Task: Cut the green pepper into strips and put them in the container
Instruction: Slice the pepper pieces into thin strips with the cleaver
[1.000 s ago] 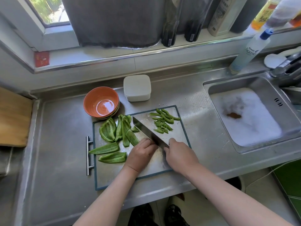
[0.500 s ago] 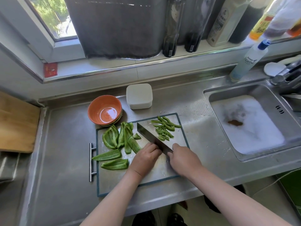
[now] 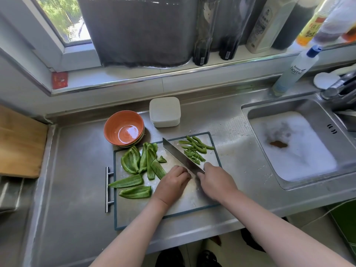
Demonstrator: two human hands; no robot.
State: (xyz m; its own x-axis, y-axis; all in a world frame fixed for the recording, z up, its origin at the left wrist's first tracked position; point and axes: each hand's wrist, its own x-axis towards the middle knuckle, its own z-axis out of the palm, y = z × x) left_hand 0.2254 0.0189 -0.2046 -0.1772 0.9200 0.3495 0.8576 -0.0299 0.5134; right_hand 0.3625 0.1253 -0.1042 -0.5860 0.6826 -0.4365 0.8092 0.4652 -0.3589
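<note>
While few strips [image 3: 198, 148] lay cut, most pepper pieces [image 3: 131, 160] waited uncut (container [image 3: 165, 112] closed, apparently unfilled). The right hand [image 3: 215, 182] gripped the knife [image 3: 179, 155]; the left hand [image 3: 172, 183] curled, its hold hidden.

I see daylight in the window [image 3: 63, 22], upper left | dark cloth [image 3: 138, 29] hanging to the sill [image 3: 134, 74] | bottles [image 3: 204, 35] along it | steel surface [image 3: 77, 189] | foam-filled sink [image 3: 292, 147] right | wooden board [image 3: 17, 143] left

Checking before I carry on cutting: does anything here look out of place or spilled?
One pepper piece pokes past the cutting board's left edge. Small scraps lie on the counter behind it. The sink holds foam with a brown patch.
</note>
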